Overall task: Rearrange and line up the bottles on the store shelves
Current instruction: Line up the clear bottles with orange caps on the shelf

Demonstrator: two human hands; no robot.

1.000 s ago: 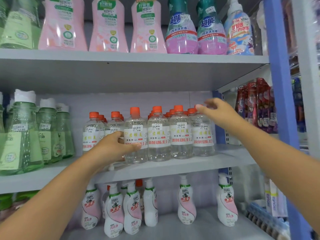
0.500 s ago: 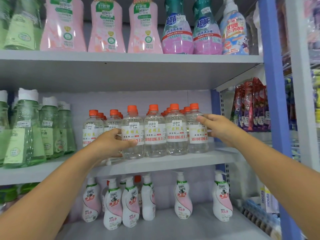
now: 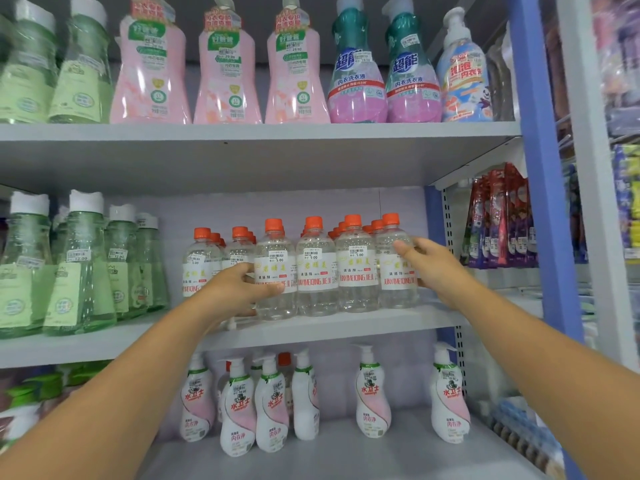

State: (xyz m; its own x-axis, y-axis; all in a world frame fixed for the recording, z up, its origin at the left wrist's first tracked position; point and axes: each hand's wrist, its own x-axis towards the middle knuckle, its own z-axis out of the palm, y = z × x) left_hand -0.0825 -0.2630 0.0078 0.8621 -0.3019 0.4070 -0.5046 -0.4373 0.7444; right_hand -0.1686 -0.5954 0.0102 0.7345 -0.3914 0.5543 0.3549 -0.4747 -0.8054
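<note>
My left hand [image 3: 242,289] is wrapped around the label of the leftmost front clear bottle [image 3: 276,271], thumb lying across the front of the label and the other fingers curled behind it, out of my sight. My right hand [image 3: 429,268] cups the rightmost front bottle [image 3: 397,265] from its right side, thumb extended along the upper edge of the label and fingers bent around the back. Between my two hands stand two more orange-capped bottles [image 3: 334,268], shoulder to shoulder, touching the ones I hold, all upright at the front edge of the middle shelf [image 3: 346,327]. Just left of my left hand, two further clear bottles [image 3: 202,261] sit set back. Farther left are green bottles [image 3: 79,268]; above are pink bottles [image 3: 227,67]; below are white pump bottles [image 3: 372,393].
</note>
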